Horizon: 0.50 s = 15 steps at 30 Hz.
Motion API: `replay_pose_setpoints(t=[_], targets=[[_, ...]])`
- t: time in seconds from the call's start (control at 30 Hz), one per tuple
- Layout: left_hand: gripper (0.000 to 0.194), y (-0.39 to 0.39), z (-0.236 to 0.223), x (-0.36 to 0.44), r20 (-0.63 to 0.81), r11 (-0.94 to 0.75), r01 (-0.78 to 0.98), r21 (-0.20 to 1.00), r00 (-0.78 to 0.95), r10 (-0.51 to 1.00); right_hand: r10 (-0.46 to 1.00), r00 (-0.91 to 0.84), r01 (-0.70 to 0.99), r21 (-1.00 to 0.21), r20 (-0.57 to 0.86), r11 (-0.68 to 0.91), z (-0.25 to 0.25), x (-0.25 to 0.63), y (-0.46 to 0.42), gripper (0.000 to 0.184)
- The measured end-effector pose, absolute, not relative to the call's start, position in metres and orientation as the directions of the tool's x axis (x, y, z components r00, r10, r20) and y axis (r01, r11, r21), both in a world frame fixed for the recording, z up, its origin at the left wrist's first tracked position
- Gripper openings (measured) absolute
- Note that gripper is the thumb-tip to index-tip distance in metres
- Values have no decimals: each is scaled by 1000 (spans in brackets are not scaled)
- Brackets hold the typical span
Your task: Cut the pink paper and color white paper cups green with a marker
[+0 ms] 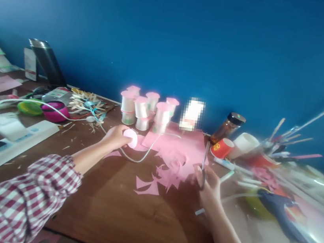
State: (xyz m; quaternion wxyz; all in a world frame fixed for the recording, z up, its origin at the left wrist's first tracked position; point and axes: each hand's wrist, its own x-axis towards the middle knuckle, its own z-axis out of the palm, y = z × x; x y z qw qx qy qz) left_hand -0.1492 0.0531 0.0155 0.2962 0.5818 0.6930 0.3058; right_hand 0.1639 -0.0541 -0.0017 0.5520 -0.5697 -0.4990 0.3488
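Note:
Between the fingers of my left hand (115, 137) is a round pale-pink paper disc (130, 137), held above the brown table (108, 210). My right hand (209, 187) grips a pair of scissors (204, 163), blades pointing up and away from me. Pink paper scraps (171, 164) with curved cut edges lie between the two hands, partly over a larger pink sheet (199, 146). Behind them stand several white paper cups (162, 115) in stacks, topped with pink paper pieces. A white cable (137, 160) loops across the table by my left hand.
A power strip (28, 139) with a white charger lies at left, near a magenta round item (54, 111) and a dark flask (48, 62). At right are a brown jar (228, 128), a red cup (222, 148) and a blue glue gun (281, 213).

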Motion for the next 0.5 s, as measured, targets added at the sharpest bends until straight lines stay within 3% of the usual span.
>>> replay_pose_setpoints(t=[0.3,0.5], targets=[[20,64,13,-129,-37,23,785,619,0,999,960,243,196,-976,140,93,0,164,-54,30],[29,60,17,-118,76,-38,886,462,4,997,962,245,196,-978,118,70,-1,165,-54,33]])
